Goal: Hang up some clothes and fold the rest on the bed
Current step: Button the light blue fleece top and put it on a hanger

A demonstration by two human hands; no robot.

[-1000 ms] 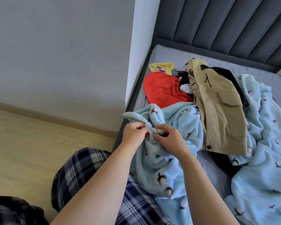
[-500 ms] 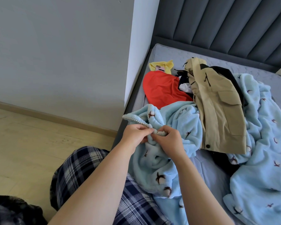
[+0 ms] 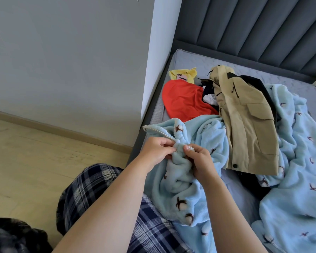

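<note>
Left grip (image 3: 158, 150) pinching blue fleece (image 3: 199, 132) edge; right grip (image 3: 199, 159) pinching same edge, both nearly touching.

Black garment (image 3: 252, 80), perhaps coat, mostly hidden under beige jacket (image 3: 244, 128); blue fleece (image 3: 290, 207) cropped bottom-right.

Light is bright and even, shadows soft, focus sharp (straight lines bow near the edges).

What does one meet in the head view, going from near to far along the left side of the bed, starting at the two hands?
left hand and right hand, both pinching the light blue fleece → red garment → yellow garment → bare grey mattress → padded headboard
</note>
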